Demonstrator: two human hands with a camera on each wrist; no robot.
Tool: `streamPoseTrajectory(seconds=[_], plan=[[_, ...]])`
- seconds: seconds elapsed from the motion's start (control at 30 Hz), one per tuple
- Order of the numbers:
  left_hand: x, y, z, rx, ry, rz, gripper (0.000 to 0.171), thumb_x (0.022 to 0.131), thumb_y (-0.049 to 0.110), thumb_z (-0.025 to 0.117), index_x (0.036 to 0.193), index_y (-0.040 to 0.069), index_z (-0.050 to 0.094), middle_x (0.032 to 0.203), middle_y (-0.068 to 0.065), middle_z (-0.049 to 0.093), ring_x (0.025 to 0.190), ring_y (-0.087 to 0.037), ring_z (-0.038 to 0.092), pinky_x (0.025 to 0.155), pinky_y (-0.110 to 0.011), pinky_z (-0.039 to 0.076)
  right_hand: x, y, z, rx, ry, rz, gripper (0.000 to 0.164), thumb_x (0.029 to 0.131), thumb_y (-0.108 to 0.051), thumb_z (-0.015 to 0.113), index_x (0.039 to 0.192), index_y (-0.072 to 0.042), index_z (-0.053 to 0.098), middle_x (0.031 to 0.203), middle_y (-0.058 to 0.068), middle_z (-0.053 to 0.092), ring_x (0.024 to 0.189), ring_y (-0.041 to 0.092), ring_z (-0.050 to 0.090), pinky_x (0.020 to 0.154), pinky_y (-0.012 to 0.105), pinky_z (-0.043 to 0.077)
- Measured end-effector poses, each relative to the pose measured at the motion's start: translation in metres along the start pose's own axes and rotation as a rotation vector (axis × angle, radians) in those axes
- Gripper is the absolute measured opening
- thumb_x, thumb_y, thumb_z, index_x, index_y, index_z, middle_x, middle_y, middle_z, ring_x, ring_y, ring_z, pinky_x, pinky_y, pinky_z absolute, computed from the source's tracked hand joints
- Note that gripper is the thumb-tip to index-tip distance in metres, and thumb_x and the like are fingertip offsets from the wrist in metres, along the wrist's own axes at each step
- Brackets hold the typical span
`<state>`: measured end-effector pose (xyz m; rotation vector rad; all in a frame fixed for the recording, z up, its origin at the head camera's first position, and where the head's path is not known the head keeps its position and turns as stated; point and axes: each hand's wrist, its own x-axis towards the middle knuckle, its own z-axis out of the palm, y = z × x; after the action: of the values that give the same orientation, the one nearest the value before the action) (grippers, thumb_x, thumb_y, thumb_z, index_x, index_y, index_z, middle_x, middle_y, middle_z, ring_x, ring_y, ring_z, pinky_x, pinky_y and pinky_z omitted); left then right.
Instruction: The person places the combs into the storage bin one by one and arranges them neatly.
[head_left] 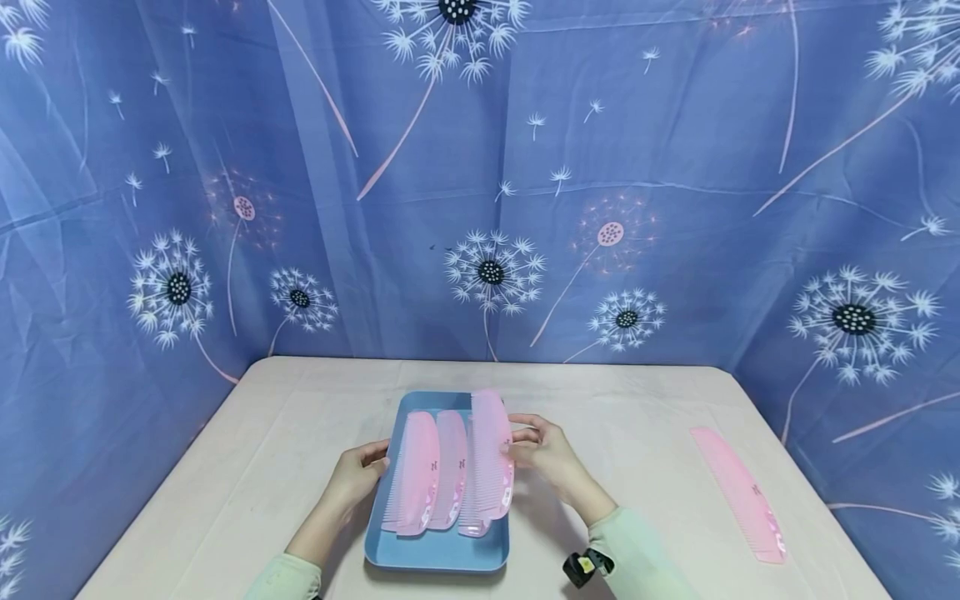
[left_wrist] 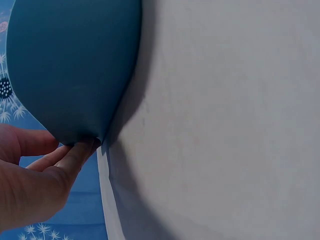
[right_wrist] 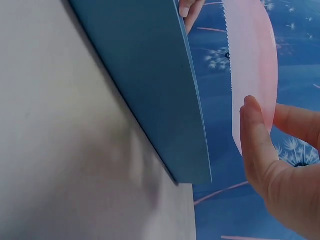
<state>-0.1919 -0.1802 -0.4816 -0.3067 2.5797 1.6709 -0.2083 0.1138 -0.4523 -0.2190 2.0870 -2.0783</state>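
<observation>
A blue tray [head_left: 438,558] stands on the table with several pink combs in it. My left hand [head_left: 356,478] grips the tray's left rim; in the left wrist view, the fingers [left_wrist: 72,160] meet the tray's wall [left_wrist: 75,70]. A pink comb [head_left: 491,454] is pinched by its curved back edge in my right hand [head_left: 552,458], over the tray's right side. The right wrist view shows this comb [right_wrist: 254,65] raised above the rim. Beneath it, another comb [head_left: 472,527] is partly hidden. Two more pink combs [head_left: 418,475] lie to its left, teeth facing left.
One more pink comb [head_left: 738,496] lies alone on the right part of the pale-covered table [head_left: 300,400]. Blue dandelion-print cloth [head_left: 405,275] hangs behind the table and along both sides.
</observation>
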Motion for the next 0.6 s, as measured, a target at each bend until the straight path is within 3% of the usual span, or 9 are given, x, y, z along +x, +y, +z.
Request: streamPoseTrajectory(seconds=[0.6], plan=[[0.000,0.001,0.000,-0.003,0.002,0.005,0.037,0.093,-0.001,0.049,0.129,-0.008,0.055,0.127,-0.028,0.056,0.120,-0.043,0.051,0.098,-0.047,0.048,0.005,-0.001,0.030,-0.023,-0.015,-0.006,0.056,0.081,0.006,0.064,0.132,0.012,0.044,0.091,0.014,0.063,0.072,0.008,0.060,0.066,0.022,0.056]])
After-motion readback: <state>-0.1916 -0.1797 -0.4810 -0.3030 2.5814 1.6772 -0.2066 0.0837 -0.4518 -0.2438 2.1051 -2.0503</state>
